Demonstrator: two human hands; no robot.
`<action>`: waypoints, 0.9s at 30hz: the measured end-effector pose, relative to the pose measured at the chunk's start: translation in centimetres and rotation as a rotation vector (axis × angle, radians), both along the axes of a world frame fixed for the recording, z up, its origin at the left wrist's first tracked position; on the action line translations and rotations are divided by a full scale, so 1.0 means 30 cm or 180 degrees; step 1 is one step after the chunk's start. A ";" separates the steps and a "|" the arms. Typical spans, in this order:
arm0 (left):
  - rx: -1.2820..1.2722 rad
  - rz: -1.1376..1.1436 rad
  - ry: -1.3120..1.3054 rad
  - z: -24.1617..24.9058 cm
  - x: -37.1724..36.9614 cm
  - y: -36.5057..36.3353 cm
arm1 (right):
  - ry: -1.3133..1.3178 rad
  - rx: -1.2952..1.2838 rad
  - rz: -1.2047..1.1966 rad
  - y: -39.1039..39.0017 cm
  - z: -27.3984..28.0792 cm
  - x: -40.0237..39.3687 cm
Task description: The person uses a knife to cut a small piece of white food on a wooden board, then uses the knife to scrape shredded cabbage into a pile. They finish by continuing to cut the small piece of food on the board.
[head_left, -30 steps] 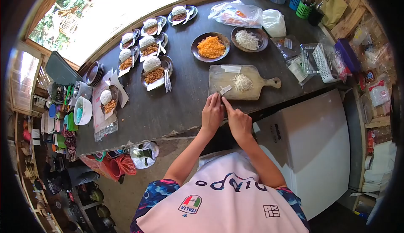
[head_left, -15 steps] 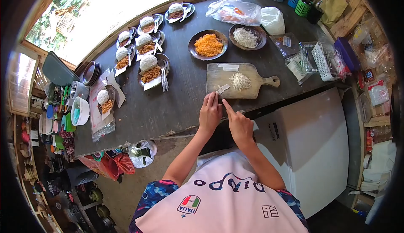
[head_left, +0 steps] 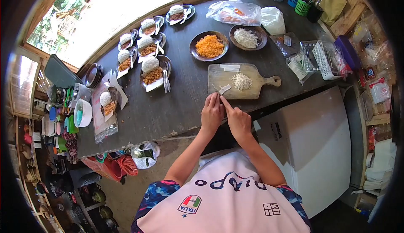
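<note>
At the near left corner of the wooden cutting board (head_left: 252, 72), my left hand (head_left: 212, 114) has its fingers pressed together on some thin white vegetable strips (head_left: 225, 89). My right hand (head_left: 238, 121) is close beside it, its index finger stretched towards the left fingertips and the other fingers curled. Something thin may be in its grip, but I cannot make it out. A pile of white shreds (head_left: 242, 81) lies on the board's middle. Towards the board's far edge rests a flat white slice (head_left: 229, 68).
Behind the board stand a bowl of orange shreds (head_left: 209, 46) and a bowl of white shreds (head_left: 245, 38). Several plates of rice (head_left: 150, 64) with spoons line the left side. Plastic bags (head_left: 234, 12) lie at the back, and a white basket (head_left: 327, 60) stands right.
The right hand's index finger has shifted slightly left, closer to the left fingertips. The strips by the fingers look more separated. The whole view has moved slightly.
</note>
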State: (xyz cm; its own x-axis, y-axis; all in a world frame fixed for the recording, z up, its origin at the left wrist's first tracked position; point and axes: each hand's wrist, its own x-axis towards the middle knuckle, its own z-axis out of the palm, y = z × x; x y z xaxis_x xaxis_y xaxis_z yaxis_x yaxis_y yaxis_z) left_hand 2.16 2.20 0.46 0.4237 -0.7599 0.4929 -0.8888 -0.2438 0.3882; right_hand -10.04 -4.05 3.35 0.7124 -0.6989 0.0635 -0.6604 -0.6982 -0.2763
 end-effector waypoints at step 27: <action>-0.0151 0.0073 -0.0107 -0.012 -0.001 -0.001 | -0.0106 0.0028 0.0009 0.002 -0.019 0.016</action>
